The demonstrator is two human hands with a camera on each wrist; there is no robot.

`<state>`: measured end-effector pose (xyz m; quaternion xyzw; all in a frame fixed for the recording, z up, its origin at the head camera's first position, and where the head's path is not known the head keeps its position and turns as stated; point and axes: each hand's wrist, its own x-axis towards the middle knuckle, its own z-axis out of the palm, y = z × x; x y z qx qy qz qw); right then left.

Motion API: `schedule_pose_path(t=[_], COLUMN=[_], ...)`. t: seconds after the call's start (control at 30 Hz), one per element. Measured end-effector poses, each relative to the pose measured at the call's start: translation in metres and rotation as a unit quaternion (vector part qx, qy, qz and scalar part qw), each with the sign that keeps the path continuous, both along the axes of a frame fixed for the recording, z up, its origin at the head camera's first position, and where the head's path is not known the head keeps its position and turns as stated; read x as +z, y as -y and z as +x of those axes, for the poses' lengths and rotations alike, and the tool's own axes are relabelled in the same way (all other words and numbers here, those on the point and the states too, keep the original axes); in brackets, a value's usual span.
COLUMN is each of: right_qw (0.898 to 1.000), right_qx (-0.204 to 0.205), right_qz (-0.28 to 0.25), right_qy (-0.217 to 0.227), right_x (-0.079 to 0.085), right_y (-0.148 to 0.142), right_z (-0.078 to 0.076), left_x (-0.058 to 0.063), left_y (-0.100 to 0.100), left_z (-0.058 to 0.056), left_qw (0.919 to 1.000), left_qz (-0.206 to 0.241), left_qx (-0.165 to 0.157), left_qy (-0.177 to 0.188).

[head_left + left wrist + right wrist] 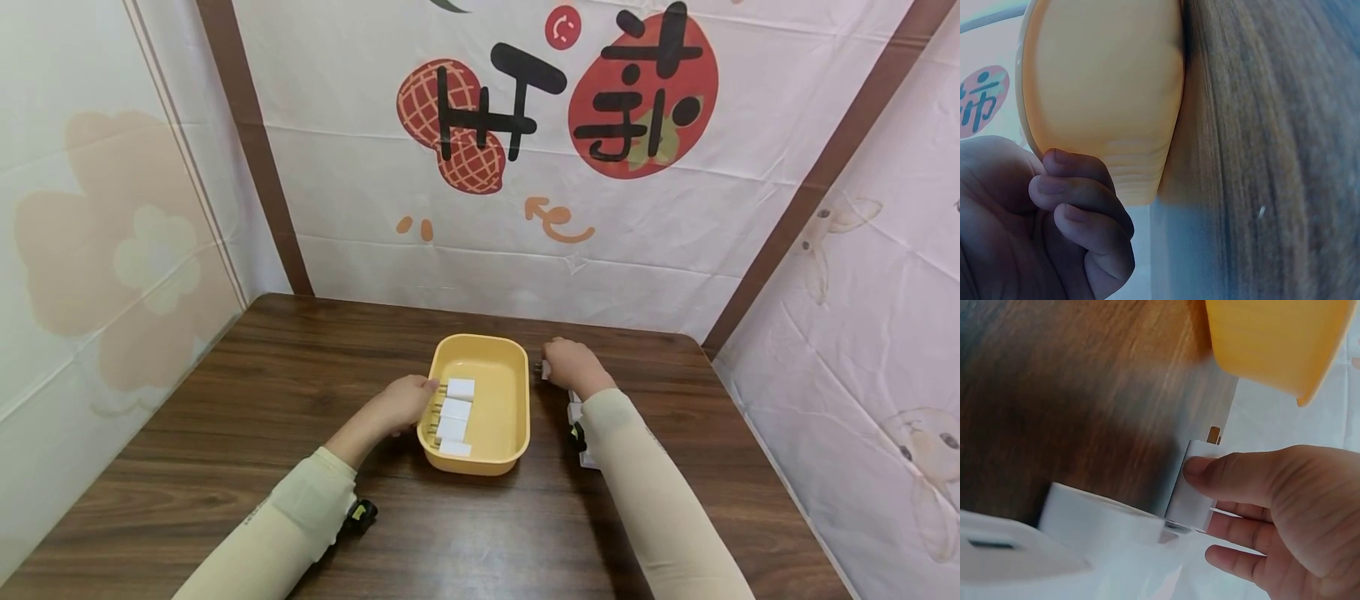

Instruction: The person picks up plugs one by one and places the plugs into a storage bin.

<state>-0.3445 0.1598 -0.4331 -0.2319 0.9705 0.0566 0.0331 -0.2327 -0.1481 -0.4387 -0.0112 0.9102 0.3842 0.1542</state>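
A yellow plastic tub (480, 465) stands on the table with several white charger plugs (453, 408) lined up along its left side, prongs facing left. My left hand (405, 402) grips the tub's left rim, thumb over the edge and fingers curled against the outer wall (1110, 81). To the right of the tub, my right hand (572, 367) pinches another white charger plug (1194, 481) between thumb and fingers, its brass prongs pointing toward the tub. More white charger plugs (1104, 515) stand close by on the table, partly hidden by the right forearm in the head view.
The dark wood-grain table (337, 350) ends at the back against a white printed cloth wall (360, 267). Similar cloth hangs at both sides. A dark strap buckle (362, 515) sits at the left wrist.
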Motion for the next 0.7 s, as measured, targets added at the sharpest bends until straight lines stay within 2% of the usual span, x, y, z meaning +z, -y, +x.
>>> schedule_pose_path(t=[0.33,0.7], right_qw=[1.000,1.000], right_qx=[0.001,0.000], right_qz=[-0.014,-0.021], right_qy=[-0.007,-0.013], right_x=[0.022,0.030], right_y=[0.000,0.003], right_z=[0.008,0.008], left_x=[-0.002,-0.002], left_y=[-0.001,-0.001], left_z=[-0.001,-0.001], left_qw=[1.0000,0.9999], left_qz=[0.005,0.010], left_qx=[-0.004,-0.007], left_qy=[-0.008,-0.011])
